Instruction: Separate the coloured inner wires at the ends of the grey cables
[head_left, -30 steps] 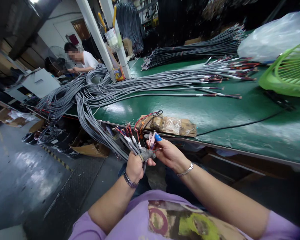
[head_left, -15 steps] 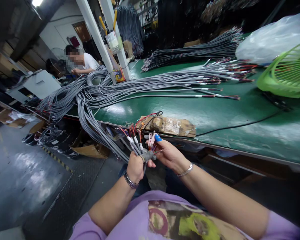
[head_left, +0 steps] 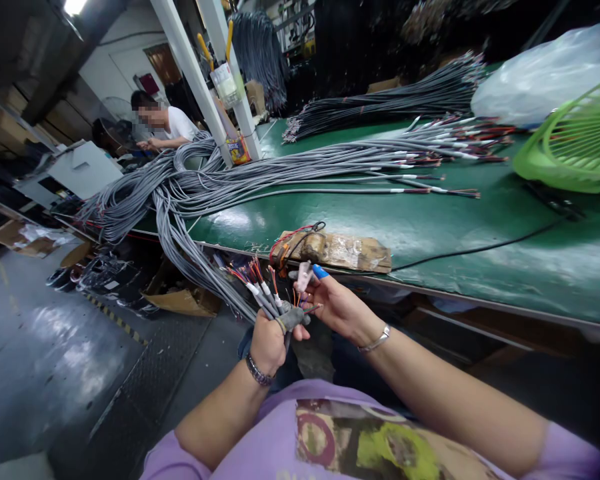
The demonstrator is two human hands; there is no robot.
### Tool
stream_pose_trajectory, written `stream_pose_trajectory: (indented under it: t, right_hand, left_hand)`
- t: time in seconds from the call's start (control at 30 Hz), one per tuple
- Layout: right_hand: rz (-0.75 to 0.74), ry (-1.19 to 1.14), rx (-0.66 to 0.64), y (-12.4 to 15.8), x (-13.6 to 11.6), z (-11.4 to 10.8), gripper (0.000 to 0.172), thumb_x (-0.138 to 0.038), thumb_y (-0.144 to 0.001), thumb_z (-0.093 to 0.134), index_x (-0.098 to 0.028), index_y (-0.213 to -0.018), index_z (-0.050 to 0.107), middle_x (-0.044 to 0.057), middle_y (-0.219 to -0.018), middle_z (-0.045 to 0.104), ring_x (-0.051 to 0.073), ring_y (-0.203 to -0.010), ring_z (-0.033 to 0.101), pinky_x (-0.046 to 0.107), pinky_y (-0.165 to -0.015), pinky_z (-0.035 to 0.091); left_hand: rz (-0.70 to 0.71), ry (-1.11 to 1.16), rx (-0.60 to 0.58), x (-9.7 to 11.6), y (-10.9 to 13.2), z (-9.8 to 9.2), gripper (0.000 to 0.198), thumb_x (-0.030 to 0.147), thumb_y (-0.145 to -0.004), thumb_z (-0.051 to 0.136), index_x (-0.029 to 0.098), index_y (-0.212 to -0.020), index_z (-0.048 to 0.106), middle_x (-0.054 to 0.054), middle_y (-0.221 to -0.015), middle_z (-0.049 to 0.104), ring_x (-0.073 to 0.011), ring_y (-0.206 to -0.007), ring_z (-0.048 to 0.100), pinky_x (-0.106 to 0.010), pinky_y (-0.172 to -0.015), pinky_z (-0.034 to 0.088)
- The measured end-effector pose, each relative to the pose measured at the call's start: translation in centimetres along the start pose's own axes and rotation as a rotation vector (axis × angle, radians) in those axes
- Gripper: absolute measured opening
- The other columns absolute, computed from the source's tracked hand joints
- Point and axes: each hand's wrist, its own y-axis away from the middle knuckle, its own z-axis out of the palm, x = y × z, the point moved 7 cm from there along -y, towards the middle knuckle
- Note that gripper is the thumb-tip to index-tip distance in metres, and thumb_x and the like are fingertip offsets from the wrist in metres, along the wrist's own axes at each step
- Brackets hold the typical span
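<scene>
My left hand (head_left: 271, 337), with grey coverings on some fingers, is closed around several grey cables (head_left: 267, 301) in front of the bench edge. Their stripped ends fan upward, showing white wrapping and thin orange, red and dark wires (head_left: 254, 270). To the right, my right hand (head_left: 344, 308) has blue tape on one fingertip. Between its fingers is a small pale pink clip-like piece (head_left: 304, 275), its exact kind unclear. Thin coloured wires (head_left: 307, 308) stretch between the two hands. Behind them, a worn wooden block (head_left: 340, 251) lies at the bench edge.
Long grey cables (head_left: 280, 172) run across the green bench (head_left: 430, 253) and hang over its front. Farther back lie black cables (head_left: 380, 107), a plastic bag (head_left: 550, 77) and a green fan (head_left: 570, 143). A white post (head_left: 240, 87) rises at the bench; a co-worker (head_left: 173, 127) sits beyond.
My left hand and the cable ends have shifted slightly left and down. The pink piece has turned in my right hand, which has moved slightly right.
</scene>
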Motion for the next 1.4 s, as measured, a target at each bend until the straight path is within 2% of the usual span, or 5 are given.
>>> stream_pose_trajectory:
  t: [0.3,0.63,0.9,1.17,1.4]
  right_hand:
    - [0.180,0.364,-0.106,1.5,0.9,0.3,0.037,-0.050,-0.073,0.068,-0.014,-0.079,0.066,0.004,-0.070,0.063,0.009,-0.054,0.051,0.022,-0.050,0.044]
    - [0.020,0.605,-0.071,2.6,0.7,0.2,0.027,-0.036,-0.062,0.078,-0.014,-0.065,0.062,-0.001,-0.060,0.059,0.008,-0.053,0.047,0.021,-0.052,0.033]
    - [-0.092,0.548,-0.048,3.1,0.8,0.5,0.027,-0.037,-0.063,0.078,-0.016,-0.065,0.061,-0.002,-0.056,0.058,0.009,-0.052,0.046,0.024,-0.053,0.034]
    - [0.089,0.177,0.009,0.6,0.8,-1.8,0.038,-0.055,-0.077,0.060,-0.018,-0.079,0.065,0.004,-0.073,0.064,0.012,-0.059,0.054,0.026,-0.058,0.046]
    - [-0.067,0.172,-0.065,-0.8,-0.6,-0.3,0.039,-0.056,-0.075,0.064,-0.017,-0.077,0.066,0.001,-0.065,0.060,0.012,-0.058,0.050,0.024,-0.054,0.043]
  left_hand:
    - [0.051,0.010,-0.002,0.1,0.6,-0.9,0.030,0.033,-0.068,0.073,0.015,-0.049,0.056,0.002,-0.039,0.052,-0.0121,-0.039,0.053,-0.026,-0.049,0.045]
    - [0.047,-0.196,-0.045,-1.0,1.0,-1.3,0.035,0.040,-0.073,0.068,0.015,-0.050,0.060,-0.002,-0.045,0.058,-0.0148,-0.048,0.058,-0.028,-0.057,0.048]
    - [0.078,-0.092,0.060,-0.5,1.0,-1.7,0.034,0.040,-0.070,0.070,0.016,-0.049,0.058,-0.002,-0.045,0.059,-0.0150,-0.050,0.060,-0.029,-0.061,0.050]
    - [0.074,0.036,0.044,1.1,0.4,-1.0,0.027,0.033,-0.067,0.073,0.015,-0.052,0.058,0.001,-0.040,0.053,-0.0127,-0.044,0.056,-0.026,-0.054,0.046]
    - [0.021,0.052,0.027,0.9,-0.7,0.1,0.031,0.033,-0.063,0.074,0.016,-0.047,0.054,0.001,-0.038,0.051,-0.0122,-0.043,0.054,-0.026,-0.052,0.045]
